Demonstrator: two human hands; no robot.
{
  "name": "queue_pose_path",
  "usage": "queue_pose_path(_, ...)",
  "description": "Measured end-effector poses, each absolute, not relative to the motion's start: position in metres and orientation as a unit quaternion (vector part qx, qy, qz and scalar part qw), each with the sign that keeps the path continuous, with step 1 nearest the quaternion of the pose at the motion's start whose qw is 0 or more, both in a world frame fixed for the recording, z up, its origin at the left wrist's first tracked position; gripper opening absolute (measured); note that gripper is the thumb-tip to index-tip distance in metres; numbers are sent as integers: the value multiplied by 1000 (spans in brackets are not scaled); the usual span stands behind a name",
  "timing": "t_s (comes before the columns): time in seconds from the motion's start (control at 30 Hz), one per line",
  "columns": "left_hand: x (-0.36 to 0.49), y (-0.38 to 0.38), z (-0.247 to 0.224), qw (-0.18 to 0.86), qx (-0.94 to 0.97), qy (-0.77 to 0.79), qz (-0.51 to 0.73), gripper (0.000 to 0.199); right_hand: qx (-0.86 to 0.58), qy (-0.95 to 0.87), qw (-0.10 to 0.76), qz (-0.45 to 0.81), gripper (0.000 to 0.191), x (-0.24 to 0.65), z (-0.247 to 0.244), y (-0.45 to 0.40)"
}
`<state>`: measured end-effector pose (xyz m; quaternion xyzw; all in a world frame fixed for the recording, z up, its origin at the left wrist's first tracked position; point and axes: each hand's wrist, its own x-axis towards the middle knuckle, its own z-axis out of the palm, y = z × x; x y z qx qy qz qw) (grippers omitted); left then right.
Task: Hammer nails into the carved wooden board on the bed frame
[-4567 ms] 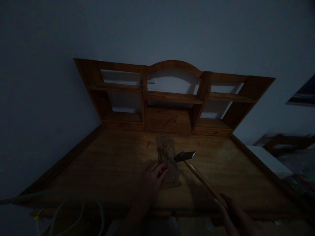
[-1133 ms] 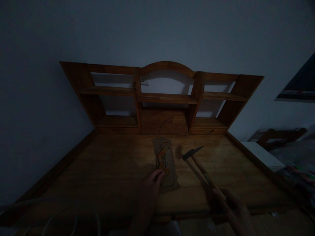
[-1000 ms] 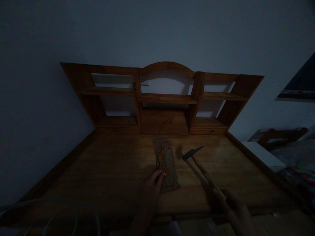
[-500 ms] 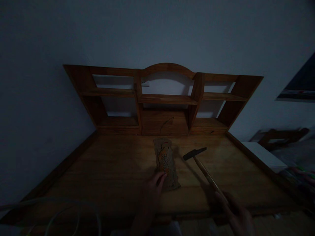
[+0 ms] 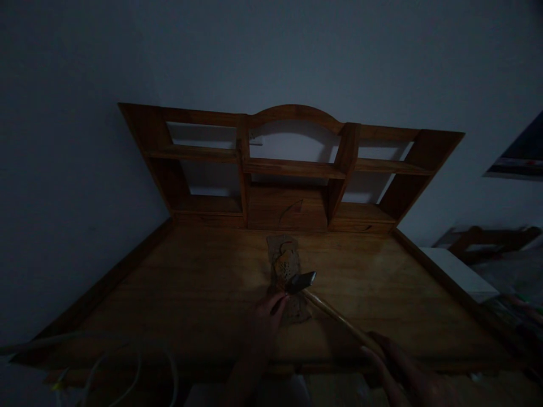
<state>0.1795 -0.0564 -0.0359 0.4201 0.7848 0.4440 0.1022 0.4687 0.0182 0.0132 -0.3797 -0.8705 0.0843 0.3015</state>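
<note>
My right hand (image 5: 399, 364) is closed round the lower end of a wooden-handled hammer (image 5: 335, 314). The dark hammer head (image 5: 302, 281) is just above the fingertips of my left hand (image 5: 267, 314), over a flat brown rough-edged piece (image 5: 299, 311). On that piece lies an orange-yellow shape (image 5: 282, 263) with dark speckles, its lower part hidden behind the hammer head. The thumb and fingers of my left hand are pinched together at its near end. Whatever they hold is too small and dark to make out.
The wooden desk (image 5: 203, 282) has a shelf unit (image 5: 292, 168) along its back edge. Pale looped cables (image 5: 169, 362) hang at the near left. To the right stand a white surface (image 5: 456, 271) and a wooden chair back (image 5: 487, 234).
The hammer has swung left and down, from beside the brown piece to over it at my left fingertips. My left hand has stayed pinched at the same spot. The view has shifted slightly.
</note>
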Motion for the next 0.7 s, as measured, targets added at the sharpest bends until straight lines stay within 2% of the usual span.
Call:
queue_pose_path(0.27, 180, -58, -35, 118, 402, 816, 399, 20, -327, -910, 253, -22, 40, 456, 27, 14)
queue_pose_path(0.53, 178, -56, -26, 100, 447, 742, 489, 19, -334, -898, 288, -2, 33, 460, 23, 13)
queue_pose_path(0.7, 176, -55, -25, 90, 445, 732, 508, 18, -346, -910, 228, 18, 36, 462, 17, 12)
